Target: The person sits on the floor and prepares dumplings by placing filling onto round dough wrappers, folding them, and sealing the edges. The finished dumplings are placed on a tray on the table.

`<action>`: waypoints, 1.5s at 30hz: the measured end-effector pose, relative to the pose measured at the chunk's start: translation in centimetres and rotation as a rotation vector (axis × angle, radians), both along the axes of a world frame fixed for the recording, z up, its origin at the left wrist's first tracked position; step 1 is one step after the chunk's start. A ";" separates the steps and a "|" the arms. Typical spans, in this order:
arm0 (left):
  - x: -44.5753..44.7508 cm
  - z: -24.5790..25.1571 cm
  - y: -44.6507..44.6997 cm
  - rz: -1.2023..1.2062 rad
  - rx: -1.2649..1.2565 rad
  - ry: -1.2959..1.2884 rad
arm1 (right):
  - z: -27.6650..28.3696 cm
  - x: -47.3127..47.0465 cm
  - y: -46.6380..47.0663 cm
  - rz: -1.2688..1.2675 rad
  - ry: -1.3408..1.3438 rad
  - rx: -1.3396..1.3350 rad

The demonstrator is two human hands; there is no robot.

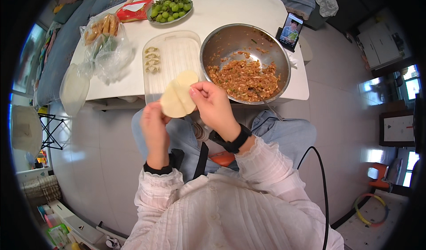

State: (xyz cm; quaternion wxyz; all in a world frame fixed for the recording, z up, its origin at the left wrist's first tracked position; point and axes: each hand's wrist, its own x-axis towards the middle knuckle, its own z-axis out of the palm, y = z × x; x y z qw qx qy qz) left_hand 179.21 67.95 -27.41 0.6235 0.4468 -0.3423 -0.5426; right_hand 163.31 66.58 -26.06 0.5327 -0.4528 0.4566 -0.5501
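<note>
Pale round dumpling wrappers [176, 98], at least two overlapping, are held up over the table's front edge. My left hand [154, 125] grips their lower left edge. At the right side, my right hand [214, 105] pinches them between thumb and fingers. Behind them lies a translucent plastic tray [178, 55], with several folded dumplings [152, 60] in a column at its left. To the right stands a large stainless steel bowl [216, 45] of minced filling [246, 78]. A metal utensil handle [272, 109] leans out over the bowl's near rim.
On the white table [233, 7] are a plate of green grapes [171, 10], a red tissue pack [134, 12] and plastic bags of food [103, 33]. A translucent lid [75, 88] overhangs the left edge. A phone [290, 32] stands beyond the bowl. A black cable [322, 176] hangs at my right.
</note>
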 end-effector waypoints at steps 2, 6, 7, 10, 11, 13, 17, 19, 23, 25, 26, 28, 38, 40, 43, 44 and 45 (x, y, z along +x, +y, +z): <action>2.4 -0.2 -1.2 0.027 0.141 0.150 | -1.3 0.8 -1.5 -0.010 -0.114 -0.024; 5.0 0.2 -1.6 0.123 0.125 0.452 | -2.2 1.4 -3.6 -0.154 0.419 -0.001; 5.0 0.4 -1.4 0.089 0.099 0.506 | -1.8 1.4 -3.3 -0.228 0.519 -0.197; 4.5 1.0 -1.2 0.007 0.077 0.603 | 0.6 1.0 -0.8 -0.278 0.713 -0.437; 4.0 1.1 -1.2 -0.066 0.066 0.633 | 1.8 0.4 0.6 -0.198 0.657 -0.461; 2.6 1.0 -1.3 -0.139 0.081 0.597 | 4.3 -1.5 3.4 -0.023 0.573 -0.400; 0.1 0.7 -1.2 -0.246 0.094 0.493 | 8.8 -9.6 6.7 -0.373 1.055 -0.539; -0.7 0.8 -1.1 -0.277 0.100 0.474 | 9.8 -14.4 7.3 -0.536 1.109 -0.362; -2.1 0.9 -0.7 -0.345 0.136 0.558 | 6.8 -18.7 7.3 -0.215 1.154 -0.069; -2.7 0.9 -0.5 -0.332 0.189 0.551 | 4.3 -18.4 7.5 -0.013 0.967 -0.069; -3.0 0.8 -0.4 -0.357 0.171 0.581 | 3.2 -18.1 7.2 0.023 0.876 -0.201; -3.4 0.7 -0.1 -0.350 0.203 0.595 | 1.9 -17.6 6.5 0.041 0.753 -0.338; -4.1 -1.3 0.5 -0.390 0.326 0.802 | 7.2 -15.2 0.8 -0.238 0.889 -0.446; -4.4 -1.7 0.4 -0.383 0.343 0.806 | 6.9 -13.9 -1.2 -0.169 1.002 -0.416; -4.4 -1.9 0.3 -0.378 0.365 0.794 | 5.4 -11.4 -4.2 -0.123 1.067 -0.353; -4.3 -2.0 0.2 -0.373 0.385 0.795 | 5.0 -10.7 -5.0 -0.115 1.073 -0.326; -4.1 -2.1 0.2 -0.376 0.390 0.798 | 4.6 -10.1 -5.8 -0.107 1.085 -0.298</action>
